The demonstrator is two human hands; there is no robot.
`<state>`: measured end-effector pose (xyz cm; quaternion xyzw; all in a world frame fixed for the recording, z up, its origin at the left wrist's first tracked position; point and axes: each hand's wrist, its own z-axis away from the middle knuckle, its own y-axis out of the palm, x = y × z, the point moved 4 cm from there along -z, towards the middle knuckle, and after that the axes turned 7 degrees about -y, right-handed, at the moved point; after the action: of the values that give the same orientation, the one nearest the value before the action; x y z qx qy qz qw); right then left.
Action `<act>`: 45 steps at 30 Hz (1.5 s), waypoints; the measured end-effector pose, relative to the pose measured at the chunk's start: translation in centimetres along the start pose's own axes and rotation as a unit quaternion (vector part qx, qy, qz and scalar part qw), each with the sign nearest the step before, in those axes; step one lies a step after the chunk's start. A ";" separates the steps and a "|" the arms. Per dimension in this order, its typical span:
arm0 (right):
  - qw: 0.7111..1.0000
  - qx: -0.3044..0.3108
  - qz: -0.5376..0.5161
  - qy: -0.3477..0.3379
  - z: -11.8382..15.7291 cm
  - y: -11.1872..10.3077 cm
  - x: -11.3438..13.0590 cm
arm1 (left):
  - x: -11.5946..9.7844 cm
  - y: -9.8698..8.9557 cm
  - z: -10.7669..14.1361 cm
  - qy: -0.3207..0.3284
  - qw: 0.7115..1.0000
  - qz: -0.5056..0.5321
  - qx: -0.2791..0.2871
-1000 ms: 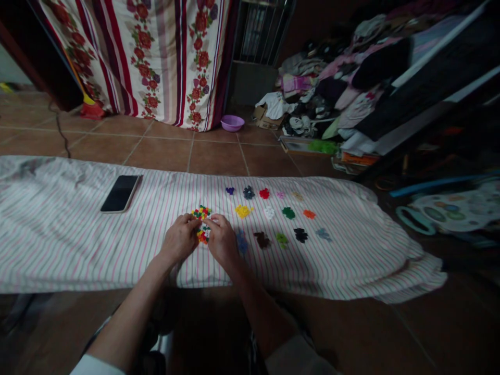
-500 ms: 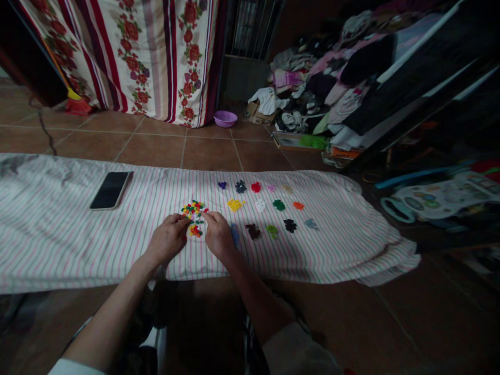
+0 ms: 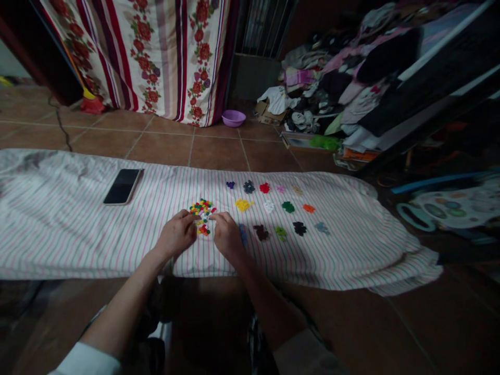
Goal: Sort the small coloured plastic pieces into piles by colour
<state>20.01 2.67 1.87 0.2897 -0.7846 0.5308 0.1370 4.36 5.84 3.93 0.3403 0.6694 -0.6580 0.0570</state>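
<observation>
A pile of small mixed-colour pieces (image 3: 202,206), perhaps beads, lies on the striped cloth (image 3: 70,219). My left hand (image 3: 178,232) is at its left side, thumb and fingers pinched together at the pieces. From the right, my right hand (image 3: 228,235) reaches in with its fingertips closed near the same pile. Whatever either pinch holds is too small to make out. A few red and orange pieces (image 3: 203,229) lie between the hands. Sorted heaps spread to the right, among them yellow (image 3: 242,204), brown (image 3: 261,232) and dark green (image 3: 288,207). My right hand partly covers a light blue heap (image 3: 242,233).
A phone (image 3: 123,186) lies on the cloth at the left. Beyond the cloth's far edge are a tiled floor, a purple basin (image 3: 234,119) and a floral curtain (image 3: 166,57). Heaped clothes (image 3: 312,88) fill the back right, with a pale toy-like panel (image 3: 449,208) at the right.
The camera view has turned slightly, so everything appears shifted to the right. Both hands stay at the mixed pile, with small finger movements; the right fingertips sit slightly lower beside it.
</observation>
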 end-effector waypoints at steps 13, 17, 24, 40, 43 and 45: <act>1.000 0.009 -0.006 -0.015 0.1 0.1 0.3 | 0.8 0.6 1.0 0.038 0.999 0.001 0.011; 0.999 0.029 -0.003 -0.019 0.2 -0.1 0.5 | 1.1 0.9 1.4 0.057 0.998 0.009 0.033; 1.000 0.020 -0.011 -0.004 0.2 0.2 0.2 | 1.1 0.6 1.2 0.053 0.998 0.015 0.015; 0.997 -0.061 -0.040 0.010 -0.5 0.7 -0.9 | -0.2 1.5 0.5 0.067 0.988 -0.125 -0.062; 0.997 -0.062 -0.041 0.013 -0.8 1.1 -0.9 | 0.1 1.6 0.1 0.056 0.986 -0.131 -0.084; 0.998 -0.055 -0.036 0.012 -0.9 1.4 -0.8 | 0.4 1.7 -0.3 0.047 0.985 -0.135 -0.095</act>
<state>19.74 4.19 0.72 0.3031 -0.8003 0.4847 0.1809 5.02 6.09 2.30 0.2704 0.7708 -0.5759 -0.0321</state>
